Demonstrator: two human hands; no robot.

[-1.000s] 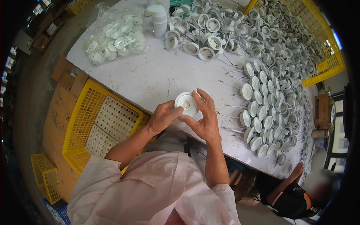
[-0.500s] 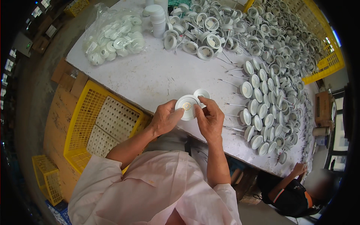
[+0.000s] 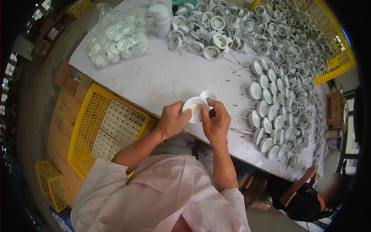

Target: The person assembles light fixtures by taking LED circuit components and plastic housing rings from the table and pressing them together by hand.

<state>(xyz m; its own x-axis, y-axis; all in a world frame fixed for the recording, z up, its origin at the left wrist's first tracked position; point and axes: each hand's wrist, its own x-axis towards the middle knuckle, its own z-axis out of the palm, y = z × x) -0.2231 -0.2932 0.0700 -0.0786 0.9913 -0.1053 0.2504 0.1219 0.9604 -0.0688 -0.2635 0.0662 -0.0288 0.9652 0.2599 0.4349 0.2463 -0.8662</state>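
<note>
Near the front edge of the table, both my hands grip a round white downlight [image 3: 194,104] with small yellowish LED dots in its middle. My left hand [image 3: 174,120] pinches its left rim, thumb on the face. The right hand [image 3: 217,123] closes on the other side, thumb reaching over the inside of the ring. Just beyond it shows a white disc [image 3: 209,94], partly covered by the downlight and my right fingers; whether it is held or lies on the table, I cannot tell.
Rows of finished-looking white downlights [image 3: 266,112] with wires stand at the right, and a big heap [image 3: 278,38] lies behind. A bag of white covers [image 3: 119,38] and stacked white cups [image 3: 161,23] sit far left. A yellow crate [image 3: 81,131] is beside the table; another person [image 3: 301,197] works at right.
The downlight has tilted slightly and shifted a little to the right in my hands. My right thumb sits further over its inside. The grip of both hands stays.
</note>
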